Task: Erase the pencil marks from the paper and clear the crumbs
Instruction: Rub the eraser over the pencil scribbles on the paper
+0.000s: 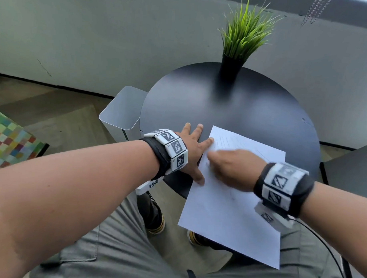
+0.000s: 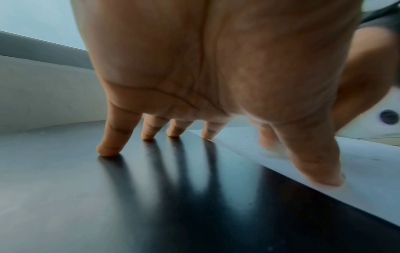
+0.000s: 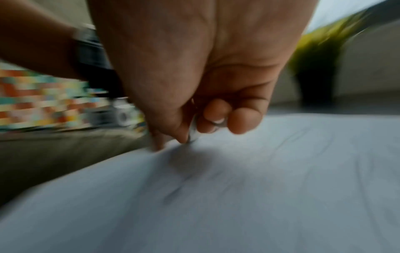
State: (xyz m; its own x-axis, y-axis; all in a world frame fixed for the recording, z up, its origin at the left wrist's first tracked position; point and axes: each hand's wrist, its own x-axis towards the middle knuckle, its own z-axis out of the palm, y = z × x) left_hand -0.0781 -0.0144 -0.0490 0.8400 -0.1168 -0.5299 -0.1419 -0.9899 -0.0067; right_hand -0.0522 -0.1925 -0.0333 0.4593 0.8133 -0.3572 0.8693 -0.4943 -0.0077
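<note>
Forearms fill foreground. Right hand [image 3: 201, 109] blurred, fingers curled, pinching small whitish eraser [image 3: 193, 130] down on paper [image 1: 228, 211]. Left hand [image 1: 190, 147] spread flat, only thumb and forefinger on sheet edge, other fingers on round black table [image 1: 252, 108]. Sheet overhangs table toward lap. Risk: hard rubbing could crumple or tear the lightly pinned sheet, or slide it off. Crumbs too small to see.

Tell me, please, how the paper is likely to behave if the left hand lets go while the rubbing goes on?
The paper looks thin and overhangs the table, so it would probably droop or slide off the smooth top. Only the left hand, index finger and thumb on its edge, pins it; rubbing by the right hand may crumple it.
</note>
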